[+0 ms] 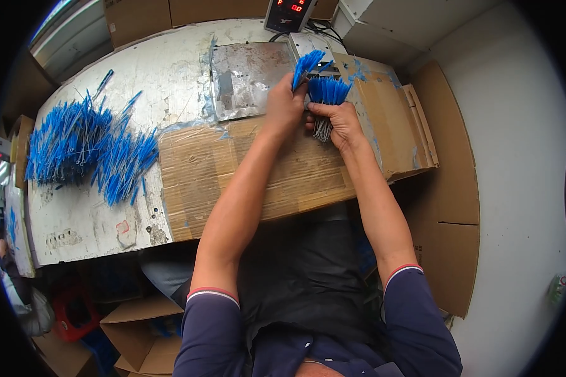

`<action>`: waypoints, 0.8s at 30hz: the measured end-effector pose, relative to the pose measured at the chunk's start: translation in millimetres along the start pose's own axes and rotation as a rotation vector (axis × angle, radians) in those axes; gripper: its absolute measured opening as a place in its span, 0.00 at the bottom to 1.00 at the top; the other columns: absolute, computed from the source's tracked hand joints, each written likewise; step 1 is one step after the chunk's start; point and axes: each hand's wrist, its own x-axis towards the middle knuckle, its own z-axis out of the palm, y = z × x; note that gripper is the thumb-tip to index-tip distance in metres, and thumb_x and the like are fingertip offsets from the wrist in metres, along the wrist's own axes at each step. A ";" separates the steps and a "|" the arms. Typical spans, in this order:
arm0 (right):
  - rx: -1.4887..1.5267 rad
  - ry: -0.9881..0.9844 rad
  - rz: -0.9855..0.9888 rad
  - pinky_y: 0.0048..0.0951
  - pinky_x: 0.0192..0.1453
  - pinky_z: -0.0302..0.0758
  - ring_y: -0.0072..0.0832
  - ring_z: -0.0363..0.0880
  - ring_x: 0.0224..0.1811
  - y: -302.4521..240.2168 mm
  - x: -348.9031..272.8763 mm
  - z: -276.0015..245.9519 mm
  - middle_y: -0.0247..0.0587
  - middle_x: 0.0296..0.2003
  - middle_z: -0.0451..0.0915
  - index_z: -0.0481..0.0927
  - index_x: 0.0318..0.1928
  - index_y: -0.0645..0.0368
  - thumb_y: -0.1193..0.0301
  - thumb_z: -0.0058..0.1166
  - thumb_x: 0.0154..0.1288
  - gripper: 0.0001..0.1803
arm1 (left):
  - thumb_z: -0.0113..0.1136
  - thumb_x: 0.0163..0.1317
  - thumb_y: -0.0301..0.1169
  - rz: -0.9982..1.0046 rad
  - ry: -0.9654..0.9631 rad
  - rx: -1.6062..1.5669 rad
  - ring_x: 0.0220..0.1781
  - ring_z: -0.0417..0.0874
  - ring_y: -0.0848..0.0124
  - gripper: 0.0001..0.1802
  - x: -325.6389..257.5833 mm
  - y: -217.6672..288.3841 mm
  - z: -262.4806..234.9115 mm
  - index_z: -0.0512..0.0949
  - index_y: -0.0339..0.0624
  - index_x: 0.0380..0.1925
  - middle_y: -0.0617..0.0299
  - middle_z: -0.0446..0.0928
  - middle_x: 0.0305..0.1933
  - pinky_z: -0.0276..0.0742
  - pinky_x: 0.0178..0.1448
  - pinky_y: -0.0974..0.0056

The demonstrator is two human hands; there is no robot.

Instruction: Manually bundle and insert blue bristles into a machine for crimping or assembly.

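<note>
My left hand is closed round a small bunch of thin wire brushes, whose blue bristle ends fan out above the fingers. Close beside it, my right hand grips a thicker bundle of the same brushes. That bundle stands roughly upright, blue ends on top and grey wire stems below the fingers. Both hands are near each other over the far right part of the table, and some fingers are hidden. A large loose heap of blue brushes lies on the left, with a smaller pile against it.
Cardboard covers the table's near edge, and a metal plate lies beyond it. A box with a red digital display stands at the back, with cables behind. Cardboard sheets lean at the right wall; an open carton sits below.
</note>
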 end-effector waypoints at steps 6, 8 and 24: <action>0.107 -0.006 -0.058 0.37 0.31 0.88 0.35 0.87 0.29 8.7 -0.8 -3.2 0.44 0.32 0.85 0.82 0.38 0.67 0.80 0.67 0.60 0.07 | 0.61 0.71 0.29 -0.037 0.010 -0.099 0.40 0.86 0.63 0.09 0.1 -1.3 3.0 0.81 0.37 0.47 0.54 0.86 0.39 0.79 0.47 0.60; 0.360 0.127 -0.007 0.40 0.31 0.89 0.36 0.87 0.26 14.0 2.9 -9.5 0.45 0.27 0.83 0.81 0.33 0.66 0.81 0.64 0.59 0.04 | 0.59 0.71 0.28 -0.014 0.259 -0.004 0.38 0.84 0.65 0.08 0.9 3.0 3.7 0.79 0.36 0.45 0.55 0.84 0.36 0.78 0.45 0.59; -0.060 0.160 -0.251 0.25 0.28 0.76 0.24 0.81 0.24 6.8 -0.1 -9.7 0.39 0.28 0.84 0.84 0.33 0.67 0.85 0.69 0.49 0.09 | 0.56 0.74 0.27 -0.116 0.152 -0.051 0.26 0.82 0.72 0.06 -2.2 2.8 2.0 0.76 0.35 0.44 0.58 0.83 0.35 0.77 0.32 0.64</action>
